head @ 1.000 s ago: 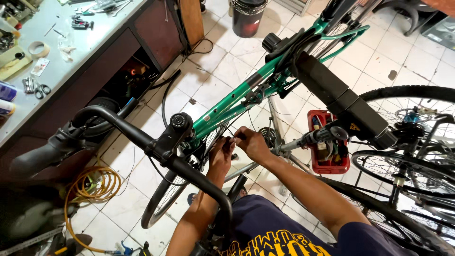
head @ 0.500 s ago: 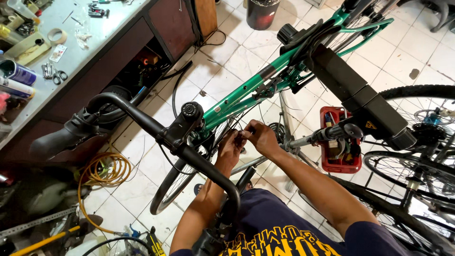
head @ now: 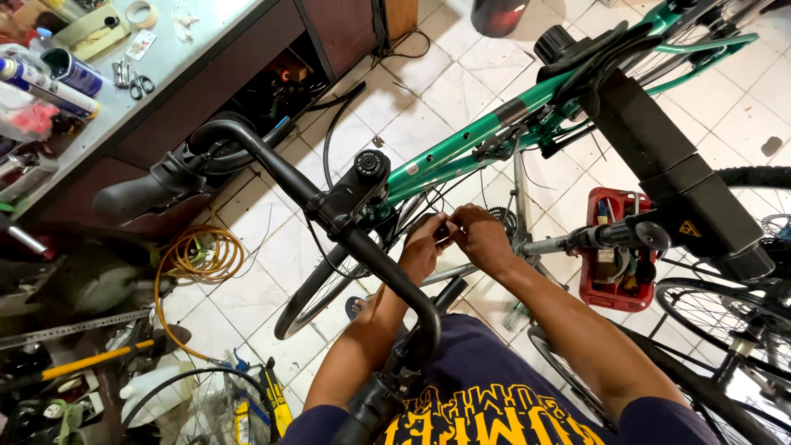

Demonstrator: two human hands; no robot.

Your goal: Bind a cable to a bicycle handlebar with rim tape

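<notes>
Meeting just below the green bike frame [head: 486, 144], both hands, left [head: 424, 247] and right [head: 478, 235], pinch a thin cable [head: 445, 224] between them, the left slightly nearer the handlebar [head: 329, 218].

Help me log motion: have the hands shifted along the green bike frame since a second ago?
No. The hands remain together just below the green frame, beside the black stem; only the camera view shifted.

hands [head: 457, 239] still pinched together at cables, view shifted slightly toward workbench [head: 165, 66]
</notes>
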